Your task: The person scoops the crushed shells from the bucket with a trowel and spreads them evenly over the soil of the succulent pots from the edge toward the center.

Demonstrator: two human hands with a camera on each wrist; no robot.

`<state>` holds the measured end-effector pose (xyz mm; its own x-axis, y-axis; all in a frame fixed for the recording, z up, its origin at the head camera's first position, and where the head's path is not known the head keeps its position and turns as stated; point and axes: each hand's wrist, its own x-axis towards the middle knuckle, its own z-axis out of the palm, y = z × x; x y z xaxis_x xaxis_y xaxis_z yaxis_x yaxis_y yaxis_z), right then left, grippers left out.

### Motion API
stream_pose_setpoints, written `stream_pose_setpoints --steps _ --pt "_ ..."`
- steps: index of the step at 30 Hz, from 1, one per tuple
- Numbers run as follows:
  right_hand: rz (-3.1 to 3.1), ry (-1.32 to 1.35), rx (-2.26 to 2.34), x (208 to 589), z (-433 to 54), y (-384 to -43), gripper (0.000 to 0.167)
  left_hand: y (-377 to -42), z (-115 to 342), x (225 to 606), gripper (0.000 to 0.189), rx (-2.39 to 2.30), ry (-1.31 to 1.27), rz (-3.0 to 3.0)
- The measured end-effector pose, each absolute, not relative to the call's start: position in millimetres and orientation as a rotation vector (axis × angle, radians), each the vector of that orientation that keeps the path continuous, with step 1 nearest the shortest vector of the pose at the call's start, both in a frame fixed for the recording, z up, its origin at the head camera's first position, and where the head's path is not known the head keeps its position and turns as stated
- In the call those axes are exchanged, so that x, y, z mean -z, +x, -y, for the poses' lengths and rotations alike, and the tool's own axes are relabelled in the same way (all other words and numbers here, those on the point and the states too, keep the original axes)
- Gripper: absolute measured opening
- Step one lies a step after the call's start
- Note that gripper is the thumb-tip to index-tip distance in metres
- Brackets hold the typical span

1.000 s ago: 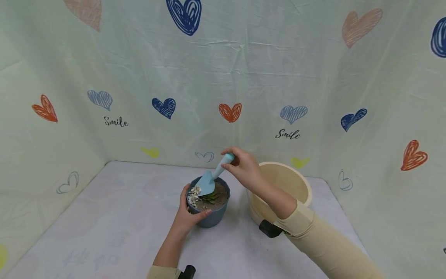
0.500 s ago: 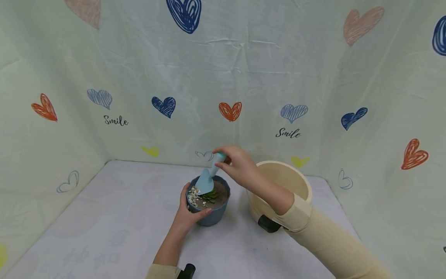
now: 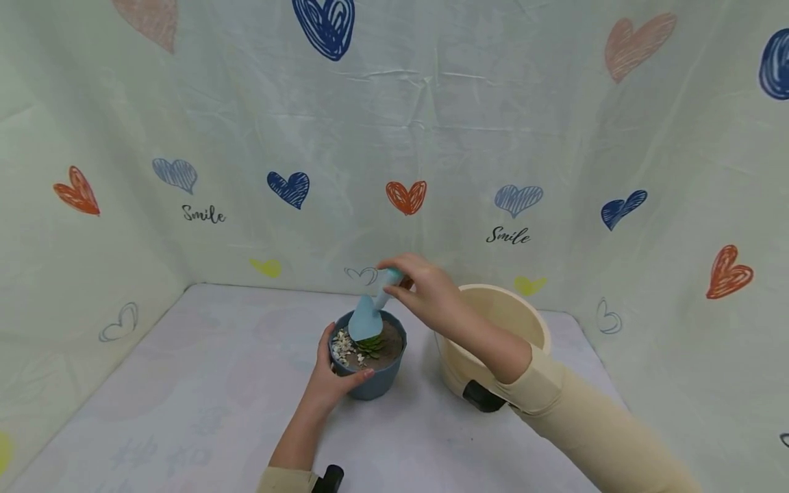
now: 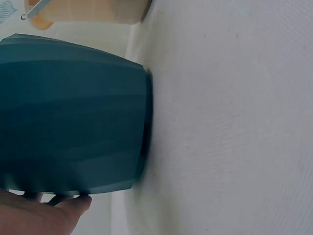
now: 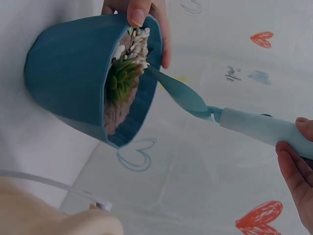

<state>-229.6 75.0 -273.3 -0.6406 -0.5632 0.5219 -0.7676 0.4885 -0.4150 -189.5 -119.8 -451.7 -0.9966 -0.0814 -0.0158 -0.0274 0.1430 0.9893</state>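
Note:
A blue plant pot (image 3: 373, 385) stands upright on the table, holding brown soil and a small green succulent (image 5: 120, 81). White pebbles (image 3: 342, 347) lie on the soil at the pot's left side. My left hand (image 3: 331, 381) grips the pot around its left side, thumb at the near rim. In my right hand (image 3: 425, 291) is a light blue trowel (image 3: 366, 320), pinched near the end of its handle. The trowel points down, its blade over the succulent, and in the right wrist view its tip meets the pebbles.
A large cream bucket (image 3: 542, 318) stands right of the pot, with my right forearm passing in front of it. The white table (image 3: 185, 383) ends at a back wall of cloth printed with hearts.
The right hand has shifted a little left with the trowel, which now stands steeper. A few pebbles now lie nearer the pot's front middle. The left hand and pot stay put.

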Motion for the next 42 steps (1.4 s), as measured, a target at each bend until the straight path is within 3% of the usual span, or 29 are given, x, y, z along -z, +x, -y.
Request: stream_pose_setpoints --steps 15,27,42 --pt "2.231 0.952 -1.026 265.5 -147.2 -213.2 0.036 -181.9 105.9 416.1 0.113 1.546 -0.002 2.315" --pt "2.157 0.731 -0.906 282.2 -212.8 -198.2 0.038 -188.0 55.3 380.0 0.109 1.372 -0.431 2.323" --pt "2.236 0.647 -0.700 325.6 -253.8 -200.4 0.038 -204.5 1.3 394.8 0.113 1.541 -0.553 2.593"
